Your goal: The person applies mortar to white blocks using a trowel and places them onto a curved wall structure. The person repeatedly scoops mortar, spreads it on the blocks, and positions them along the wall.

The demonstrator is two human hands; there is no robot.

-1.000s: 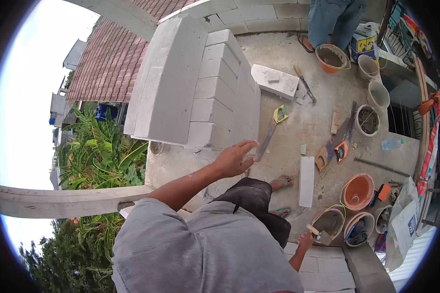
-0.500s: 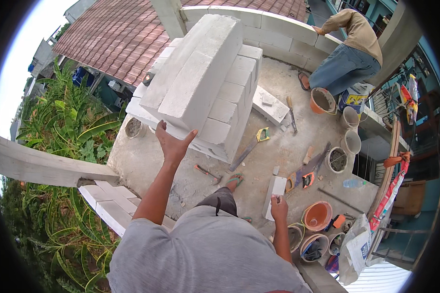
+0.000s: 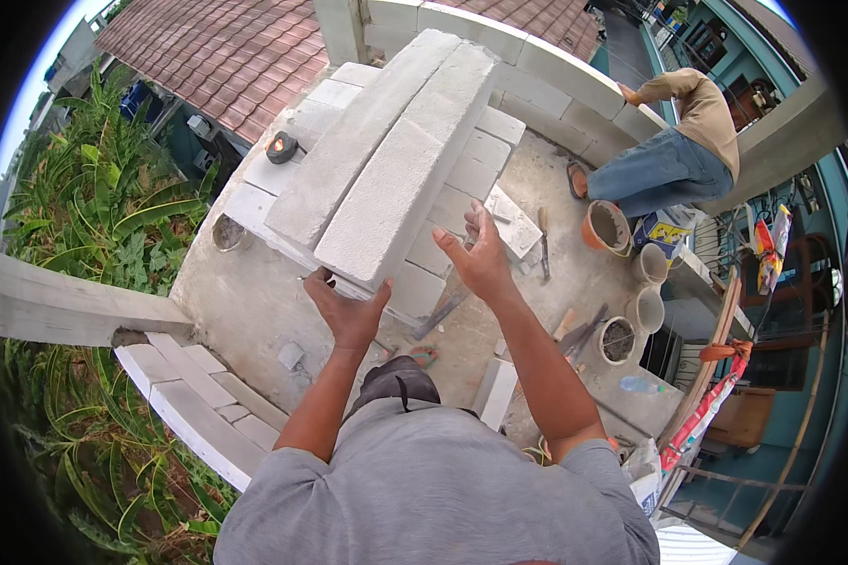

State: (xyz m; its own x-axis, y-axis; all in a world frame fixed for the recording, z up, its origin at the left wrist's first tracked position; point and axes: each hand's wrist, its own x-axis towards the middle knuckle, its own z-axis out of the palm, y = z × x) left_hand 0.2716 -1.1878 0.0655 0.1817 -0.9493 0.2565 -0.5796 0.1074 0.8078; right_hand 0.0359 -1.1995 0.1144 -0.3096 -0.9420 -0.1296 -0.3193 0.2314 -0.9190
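A stack of pale lightweight concrete blocks stands in front of me, with two long blocks lying side by side on top. My left hand grips the near end of the right-hand top block, thumb at its right edge and fingers at its left, fingertips partly hidden. My right hand is open in the air beside the stack's right side, thumb and fingers apart, with nothing in it. The other top block lies to the left. A black and orange tape measure rests on the lower blocks at the left.
Buckets and a hand saw are on the concrete floor at the right. A co-worker bends at the low block wall at the back right. Another low block wall edges the left, with plants beyond.
My right hand has left the small block on the floor at the right and risen to the stack. My left hand has closed round the top block's near end. The view has shifted.
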